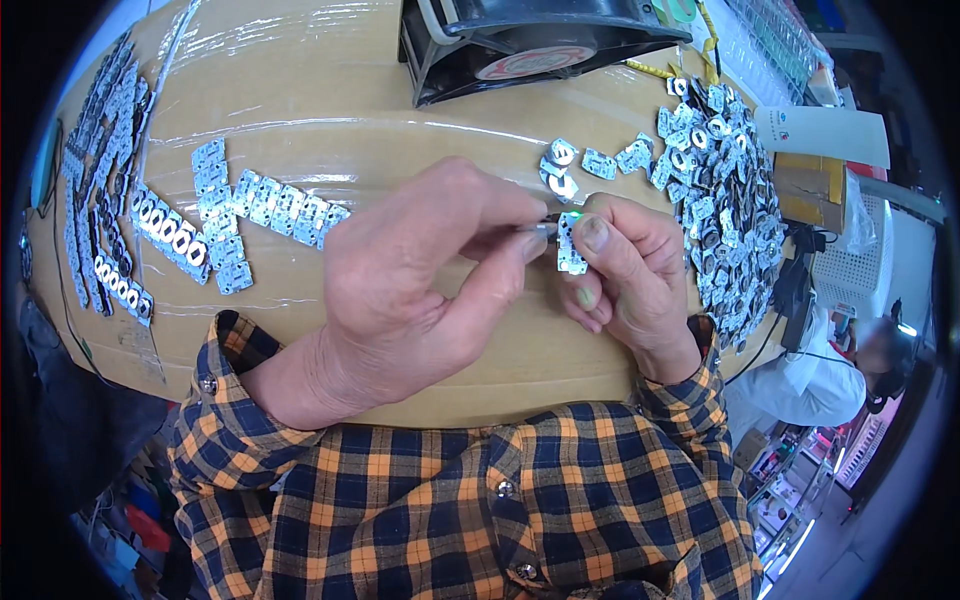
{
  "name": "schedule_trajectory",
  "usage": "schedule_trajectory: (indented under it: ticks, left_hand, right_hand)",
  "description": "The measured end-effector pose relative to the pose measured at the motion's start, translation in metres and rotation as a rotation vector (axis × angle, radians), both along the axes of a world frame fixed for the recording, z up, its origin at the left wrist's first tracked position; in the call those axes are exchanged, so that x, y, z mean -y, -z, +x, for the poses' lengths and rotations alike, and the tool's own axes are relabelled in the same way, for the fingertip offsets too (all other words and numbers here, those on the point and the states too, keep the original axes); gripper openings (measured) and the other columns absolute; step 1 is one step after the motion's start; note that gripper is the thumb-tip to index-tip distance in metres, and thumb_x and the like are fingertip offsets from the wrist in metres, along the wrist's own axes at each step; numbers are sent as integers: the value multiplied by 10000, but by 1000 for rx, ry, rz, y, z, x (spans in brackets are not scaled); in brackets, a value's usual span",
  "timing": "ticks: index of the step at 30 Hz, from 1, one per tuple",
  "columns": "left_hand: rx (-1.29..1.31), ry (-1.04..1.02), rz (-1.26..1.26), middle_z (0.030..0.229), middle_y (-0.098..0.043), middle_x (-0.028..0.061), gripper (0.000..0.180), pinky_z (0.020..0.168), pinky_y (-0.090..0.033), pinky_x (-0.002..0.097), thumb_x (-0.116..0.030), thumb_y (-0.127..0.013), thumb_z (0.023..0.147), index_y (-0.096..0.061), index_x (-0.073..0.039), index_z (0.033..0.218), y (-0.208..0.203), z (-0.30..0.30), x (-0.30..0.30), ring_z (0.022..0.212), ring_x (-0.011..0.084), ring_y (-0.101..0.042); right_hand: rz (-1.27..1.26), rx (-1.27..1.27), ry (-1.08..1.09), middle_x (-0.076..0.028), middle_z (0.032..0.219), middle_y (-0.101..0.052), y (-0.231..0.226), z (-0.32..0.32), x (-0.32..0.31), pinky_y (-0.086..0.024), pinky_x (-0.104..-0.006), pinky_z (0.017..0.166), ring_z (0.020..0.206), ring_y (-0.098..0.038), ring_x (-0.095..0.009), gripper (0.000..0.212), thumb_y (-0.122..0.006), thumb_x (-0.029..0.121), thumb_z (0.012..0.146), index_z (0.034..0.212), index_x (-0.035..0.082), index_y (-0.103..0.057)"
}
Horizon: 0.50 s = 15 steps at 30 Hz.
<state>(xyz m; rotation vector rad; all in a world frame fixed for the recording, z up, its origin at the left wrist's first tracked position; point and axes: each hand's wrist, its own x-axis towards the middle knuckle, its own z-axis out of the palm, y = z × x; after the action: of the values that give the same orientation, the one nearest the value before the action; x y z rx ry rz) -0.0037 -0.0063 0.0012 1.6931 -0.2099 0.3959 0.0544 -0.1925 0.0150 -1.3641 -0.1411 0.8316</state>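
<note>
Brown cardboard work surface [290,70], crossed by glossy strips of clear tape, beneath both hands. At the far edge, near the middle: black square-framed fan [545,45] with a round label in red and white. Just right of the fan: thin yellow cord [650,70]. Beyond the right edge of the surface: white perforated plastic basket [858,270], brown cardboard carton [806,192] and a person in white clothing [812,388]. Along the lower part of the view: orange-and-navy plaid shirt [480,500], cuffs open around both forearms. Right hand [640,250]: closed, gripping a small rectangular silver-grey circuit board [569,262] between thumb and curled fingers, right of centre and between the two hands. At the upper end of the same board, near the thumb: small green light [573,215]. Left hand [410,265]: thumb and fingers pinched together close to the left side of the board, gripping a small metallic item [547,229], mostly hidden; cannot tell its kind, nor whether touching the board. Just beyond the right hand: several loose boards [599,164], some bearing round white parts. Right of the same hand: dense heap of similar small boards [728,215], piled irregularly. Left of the left hand: boards laid side by side in short rows [285,207]. At the far left: long, tightly packed columns of boards [100,170].
</note>
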Motion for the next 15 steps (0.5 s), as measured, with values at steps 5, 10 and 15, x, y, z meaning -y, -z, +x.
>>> schedule_trajectory:
  ticks: [5, 10, 15]
  left_hand:
    - [84, 79, 83, 838, -632, 92, 191, 612, -489, 207, 108, -661, 786, -628, 33, 959, 2, 3, -5, 716, 121, -611]
    - [-126, 183, -80, 851, -634, 77, 181, 627, -499, 197, 99, -643, 808, -627, 37, 978, 2, 0, -2, 750, 91, -618]
    - [-385, 181, -255, 838, -651, 75, 165, 629, -526, 206, 63, -609, 861, -607, 47, 1024, 2, 2, -4, 742, 103, -642]
  right_hand:
    - [-59, 54, 24, -14, 541, -467, -4, -1, -3, -301, -213, 341, 374, -332, -44, 318, -494, 183, 984, 712, 20, -492]
    - [-242, 378, 28, -7, 561, -513, -2, -1, -2, -319, -224, 400, 429, -418, -61, 275, -542, 136, 960, 718, 6, -560]
    - [-640, 1273, -18, -77, 613, -557, 2, 14, 0, -369, -298, 459, 506, -519, -170, 155, -626, 33, 874, 729, -6, -588]
